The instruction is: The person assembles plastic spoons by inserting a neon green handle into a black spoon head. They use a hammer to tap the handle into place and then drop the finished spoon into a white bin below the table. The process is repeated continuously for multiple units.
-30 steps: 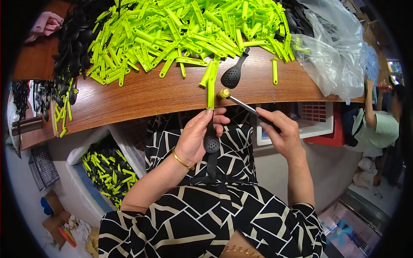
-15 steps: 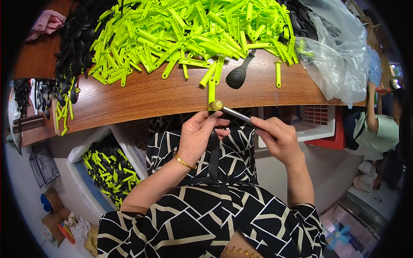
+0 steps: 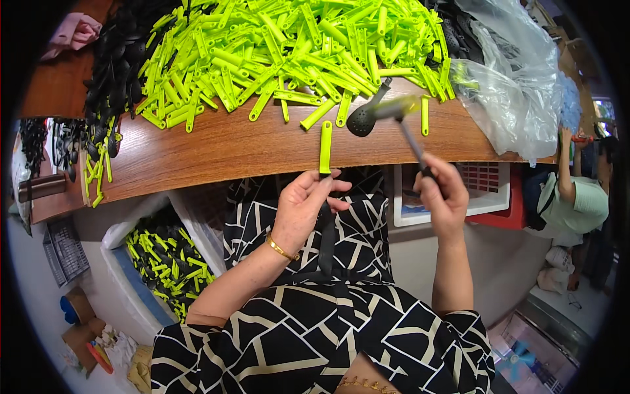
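A lime-green handle (image 3: 325, 148) lies on the table's front edge, pointing away from me. My left hand (image 3: 305, 200) is closed at its near end, pinching a black utensil joined to it; the fingers hide most of the joint. Below the fingers hangs a dark strip (image 3: 326, 240), too dark against my clothes to make out. My right hand (image 3: 443, 194) grips a hammer (image 3: 413, 141) by its dark grip. Its blurred head is raised over the table to the right of the handle. Behind the hammer head lies a black slotted spoon (image 3: 360, 123), partly covered.
A big heap of lime-green handles (image 3: 282, 52) covers the table's far side. Black utensil parts (image 3: 115, 72) are piled at left, a clear plastic bag (image 3: 512, 85) at right. Below the table stand a bin of green-and-black utensils (image 3: 170, 262) and a white crate (image 3: 453, 213). A person (image 3: 577, 197) is far right.
The hammer has lifted off the green handle and swung up and right with my right hand. The left hand has hardly moved. Some loose handles behind have shifted slightly.
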Available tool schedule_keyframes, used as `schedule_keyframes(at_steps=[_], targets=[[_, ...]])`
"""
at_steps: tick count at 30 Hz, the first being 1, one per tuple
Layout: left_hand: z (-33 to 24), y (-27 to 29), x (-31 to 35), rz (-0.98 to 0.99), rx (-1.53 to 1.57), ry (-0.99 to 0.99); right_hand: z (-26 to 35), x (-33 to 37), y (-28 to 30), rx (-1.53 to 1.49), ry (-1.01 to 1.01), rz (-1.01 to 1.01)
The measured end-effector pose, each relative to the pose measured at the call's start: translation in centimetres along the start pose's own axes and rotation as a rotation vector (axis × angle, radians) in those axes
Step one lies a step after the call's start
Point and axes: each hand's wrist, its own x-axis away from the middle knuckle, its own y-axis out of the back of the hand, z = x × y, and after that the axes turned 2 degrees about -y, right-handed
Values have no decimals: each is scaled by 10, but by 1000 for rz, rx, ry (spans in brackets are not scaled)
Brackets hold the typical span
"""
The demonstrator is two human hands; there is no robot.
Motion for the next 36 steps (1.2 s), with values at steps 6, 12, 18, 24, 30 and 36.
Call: schedule_keyframes(at_steps=[6,12,18,24,30,36], targets=[[-16,11,7,-29,-116,54,-6,-70,31,-234,-127,-318],[-35,101,51,-439,-397,-449,-69,-162,99,447,201,-481],[15,328,173,-1300,-123,-380,-23,-152,44,899,630,-301],[76,375,179,-1452,-321,-327,-6,-138,-32,900,690,126],[-56,117,61,-473,-921,-675,-18,-142,-36,675,653,-7],[-58,6,5,113,104,-111,14,-83,-68,451,823,114]])
